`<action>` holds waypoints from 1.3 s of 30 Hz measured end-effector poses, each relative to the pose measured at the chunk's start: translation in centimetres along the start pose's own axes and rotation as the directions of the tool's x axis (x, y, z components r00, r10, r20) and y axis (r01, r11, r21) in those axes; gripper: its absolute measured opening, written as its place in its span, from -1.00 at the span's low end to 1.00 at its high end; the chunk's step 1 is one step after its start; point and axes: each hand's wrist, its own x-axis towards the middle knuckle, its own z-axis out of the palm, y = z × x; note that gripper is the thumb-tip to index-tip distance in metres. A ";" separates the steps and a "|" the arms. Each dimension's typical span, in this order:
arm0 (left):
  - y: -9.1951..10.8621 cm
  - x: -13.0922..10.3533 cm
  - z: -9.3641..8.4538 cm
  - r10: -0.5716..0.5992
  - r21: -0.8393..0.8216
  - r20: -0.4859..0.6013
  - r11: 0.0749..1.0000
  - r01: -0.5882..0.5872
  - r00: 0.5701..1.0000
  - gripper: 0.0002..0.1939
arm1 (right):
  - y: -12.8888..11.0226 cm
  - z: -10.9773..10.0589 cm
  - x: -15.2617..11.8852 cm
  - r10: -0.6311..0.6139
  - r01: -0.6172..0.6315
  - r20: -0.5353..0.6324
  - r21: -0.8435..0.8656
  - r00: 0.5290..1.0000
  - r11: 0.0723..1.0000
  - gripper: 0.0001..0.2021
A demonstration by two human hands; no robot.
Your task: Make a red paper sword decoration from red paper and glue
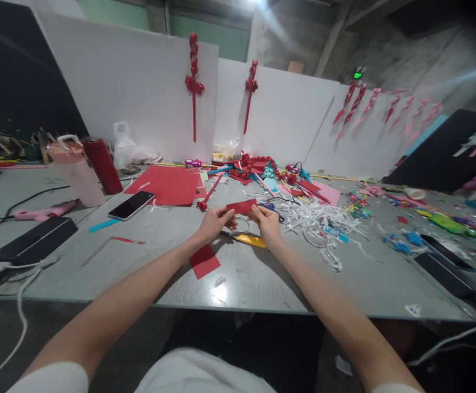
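Note:
A small red paper piece [242, 207] is held up between both hands above the table. My left hand [215, 222] pinches its left end, and my right hand [266, 220] pinches its right end. Under the hands lie a yellow cutter [250, 240] and a thin ring-shaped item [243, 225]. A square of red paper [204, 261] rests on the table below my left hand. Just beyond my right hand are dark blue scissor handles [271, 209], partly hidden by the fingers.
A phone [131, 206], large red sheets [166, 184], a pink tumbler [76, 174] and a red bottle [103, 166] stand or lie at left. White paper shreds [317, 218] are heaped at right. Red decorations [194, 84] hang on the white partition [148, 93].

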 end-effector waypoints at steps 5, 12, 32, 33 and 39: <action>-0.2 0.8 -1.0 0.087 0.025 -0.141 0.996 -0.084 0.986 -0.54 | -0.3 1.0 -0.9 -0.007 0.012 0.107 -0.042 0.994 0.999 -0.54; -0.7 1.4 -2.5 0.160 0.093 -0.330 0.986 -0.137 0.930 -0.56 | -0.8 -0.3 -0.7 -0.117 0.240 0.293 -0.430 0.949 0.870 -0.66; -1.0 1.8 -4.2 0.180 0.170 -0.422 0.978 -0.117 0.889 -0.71 | -0.5 -4.0 0.9 0.010 0.553 0.662 -0.633 0.749 0.541 -0.90; -0.9 1.8 -4.2 0.183 0.189 -0.418 0.975 -0.112 0.890 -0.76 | -0.6 -3.7 0.8 -0.029 0.520 0.619 -0.633 0.785 0.573 -0.86; -1.4 1.8 -4.0 0.246 0.348 -0.366 0.931 -0.113 0.897 -0.81 | -1.4 -2.0 0.3 -0.128 0.262 0.382 -0.321 0.915 0.910 -0.71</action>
